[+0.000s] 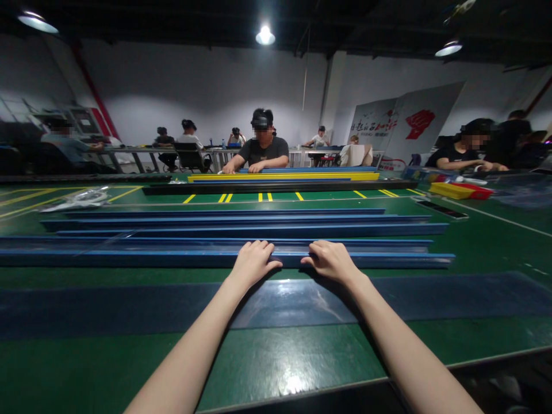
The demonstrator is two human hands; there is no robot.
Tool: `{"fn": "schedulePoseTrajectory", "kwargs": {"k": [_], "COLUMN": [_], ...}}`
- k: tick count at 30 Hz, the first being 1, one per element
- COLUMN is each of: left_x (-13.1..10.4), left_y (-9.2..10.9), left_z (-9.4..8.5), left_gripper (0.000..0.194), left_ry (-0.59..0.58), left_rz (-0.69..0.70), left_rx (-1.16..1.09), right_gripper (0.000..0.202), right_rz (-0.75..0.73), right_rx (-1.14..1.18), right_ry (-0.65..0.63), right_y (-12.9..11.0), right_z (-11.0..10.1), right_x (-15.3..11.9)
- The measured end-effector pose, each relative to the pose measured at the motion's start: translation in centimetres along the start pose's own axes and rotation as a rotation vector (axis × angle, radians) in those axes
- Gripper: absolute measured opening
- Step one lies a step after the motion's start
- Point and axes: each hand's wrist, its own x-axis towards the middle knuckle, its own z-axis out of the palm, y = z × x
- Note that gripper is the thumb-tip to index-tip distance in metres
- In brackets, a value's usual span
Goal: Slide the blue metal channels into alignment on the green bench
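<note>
A long blue rail (383,260), shaped like a shallow channel, lies across the green table in front of me. My left hand (255,261) is closed over its near edge, fingers on top and thumb along the front face. A short way to the right, my right hand (329,259) grips the same rail, thumb pointing inward. Nearer to me, under my forearms, a flat translucent strip (297,302) stretches from side to side. Just beyond my hands lie several more blue rails (259,227), parallel to the first.
Across the green table (276,359) a co-worker (264,146) leans over a yellow rail (284,177) and a long black rail (280,187). A phone (442,208) and a yellow tray (452,190) are at the right. A clear plastic bundle (81,198) sits at the left.
</note>
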Motion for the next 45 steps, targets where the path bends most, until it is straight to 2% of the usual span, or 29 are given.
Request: {"fn": "schedulePoseTrajectory", "kwargs": {"k": [9, 13, 19, 33, 42, 45], "left_x": [0.1, 0.0, 0.0, 0.1, 0.2, 0.2], "left_y": [0.0, 0.0, 0.1, 0.3, 0.2, 0.2], "left_z": [-0.2, 0.0, 0.1, -0.3, -0.2, -0.3], "left_gripper": [0.031, 0.031, 0.029, 0.019, 0.02, 0.019], "left_ry": [0.013, 0.019, 0.008, -0.034, -0.041, -0.043], "left_rz": [0.063, 0.071, 0.064, 0.031, 0.031, 0.036], "left_rx": [-0.058, -0.062, -0.066, -0.086, -0.059, -0.054], "right_gripper": [0.033, 0.035, 0.033, 0.033, 0.03, 0.031], "right_rz": [0.108, 0.153, 0.148, 0.094, 0.11, 0.114], "right_rx": [-0.048, -0.057, -0.007, 0.099, 0.17, 0.171], "right_ry": [-0.055, -0.037, -0.022, -0.116, -0.026, -0.032], "right_y": [2.6, 3.5, 3.4, 1.7, 2.5, 2.5], "right_z": [-0.7, -0.8, -0.7, -0.3, -0.2, -0.2], "right_x": [-1.5, -2.1, -2.0, -1.3, -1.5, -1.5]}}
